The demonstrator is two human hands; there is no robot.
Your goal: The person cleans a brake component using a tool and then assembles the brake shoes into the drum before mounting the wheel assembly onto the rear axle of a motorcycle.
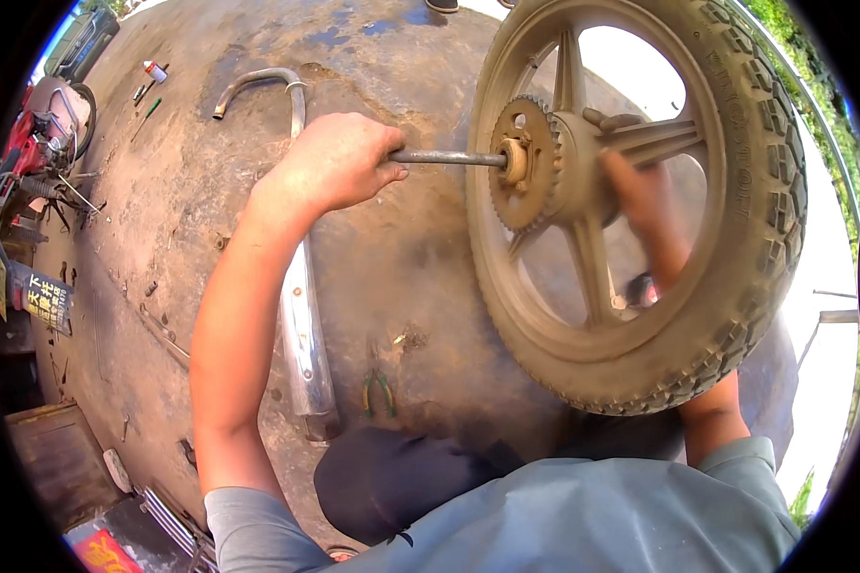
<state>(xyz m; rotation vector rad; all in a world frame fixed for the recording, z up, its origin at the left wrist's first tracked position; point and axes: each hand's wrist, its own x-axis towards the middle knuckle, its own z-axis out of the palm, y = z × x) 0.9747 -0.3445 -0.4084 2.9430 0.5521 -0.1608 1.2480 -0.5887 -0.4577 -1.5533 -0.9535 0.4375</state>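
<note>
A motorcycle wheel (750, 248) with a knobby tyre and dusty spokes stands tilted at the right. On its near side sits a toothed sprocket (506, 199), with a collar (516, 162) at its centre. My left hand (339, 160) is closed round the outer end of a metal axle rod (449, 158), whose other end enters that collar. Behind the wheel, my right hand (645, 191) shows through the gap between spokes. It is partly blurred, with thumb and fingers either side of a spoke by the hub; the rest is hidden.
Beneath my left arm lies a chrome exhaust pipe (301, 315) with a curved end. Green-handled pliers (379, 393) lie near my knee. Farther left are a screwdriver (147, 116), a white and red bottle (155, 71) and a red motorcycle (24, 143). A wooden box (62, 458) stands lower left.
</note>
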